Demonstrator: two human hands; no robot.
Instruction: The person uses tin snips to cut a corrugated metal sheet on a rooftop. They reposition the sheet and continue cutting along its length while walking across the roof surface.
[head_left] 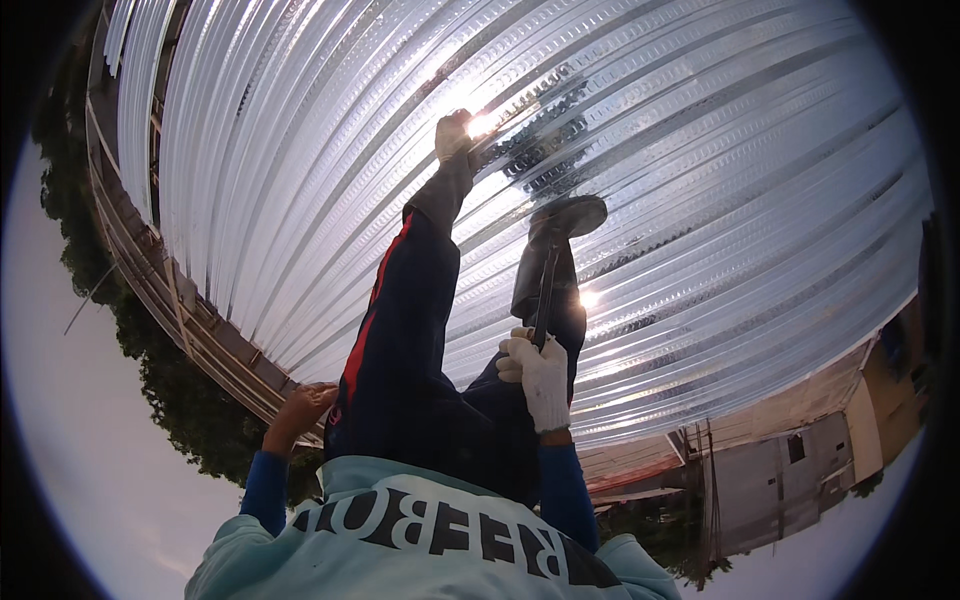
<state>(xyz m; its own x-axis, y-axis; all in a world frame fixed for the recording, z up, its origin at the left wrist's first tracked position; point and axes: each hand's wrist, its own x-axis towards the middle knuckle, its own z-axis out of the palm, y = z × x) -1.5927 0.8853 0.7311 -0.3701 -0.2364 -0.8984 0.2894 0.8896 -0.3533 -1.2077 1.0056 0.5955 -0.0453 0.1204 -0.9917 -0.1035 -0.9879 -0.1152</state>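
My right hand (540, 375), in a white knitted glove, is closed around a long dark bar-like tool (547, 285). The tool runs in front of my right shin, and its far end overlaps my dark shoe (575, 215), so its head cannot be made out. Bare, my left hand (306, 408) lies against the side of my left thigh, fingers stretched toward the leg and holding nothing I can see. Beneath my feet spread ribbed, shiny silver metal sheets (720, 250), laid in long parallel strips.
At the left, a wooden or metal edge frame (165, 280) borders the sheets, with a gap (157, 130) between strips. Green trees (180, 390) stand beyond it. Grey building walls (800, 480) show at the lower right. Bright sun glare (482, 124) reflects off the metal.
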